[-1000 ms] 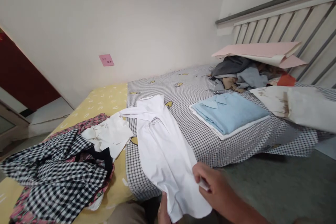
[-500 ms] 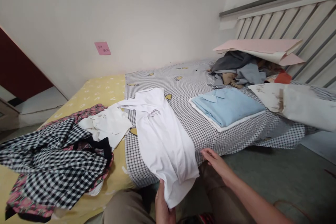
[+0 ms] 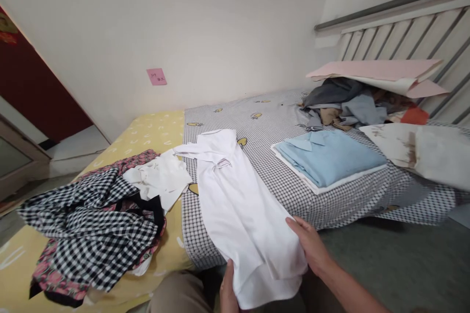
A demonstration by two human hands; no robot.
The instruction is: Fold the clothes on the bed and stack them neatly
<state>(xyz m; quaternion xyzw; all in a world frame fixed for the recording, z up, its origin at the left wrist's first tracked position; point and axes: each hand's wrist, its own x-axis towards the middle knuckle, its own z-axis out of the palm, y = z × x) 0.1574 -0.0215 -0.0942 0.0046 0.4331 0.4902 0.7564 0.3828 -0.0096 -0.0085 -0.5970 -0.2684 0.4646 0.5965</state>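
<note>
A long white garment (image 3: pixel 240 195), probably a shirt, lies folded lengthwise on the bed, its lower end hanging over the front edge above my knees. My left hand (image 3: pixel 228 288) grips its lower left edge, thumb on top and the other fingers hidden beneath the cloth. On the opposite side, my right hand (image 3: pixel 306 242) pinches the lower right edge, thumb uppermost. Between both hands the cloth is spread and slightly rippled. To the right sits a folded light blue shirt (image 3: pixel 330 156) on top of a white folded piece.
Left on the yellow sheet (image 3: pixel 157 124) lie a black-and-white checked garment (image 3: pixel 106 239), a floral one and a crumpled white cloth (image 3: pixel 161 176). At right are a heap of dark clothes (image 3: pixel 334 95), a pink board (image 3: pixel 378 71) and a pale bag-like cloth (image 3: pixel 436 154).
My right hand has moved from beside the garment onto its lower right edge and taken hold. The hem is now spread wider to the right. The view has shifted slightly.
</note>
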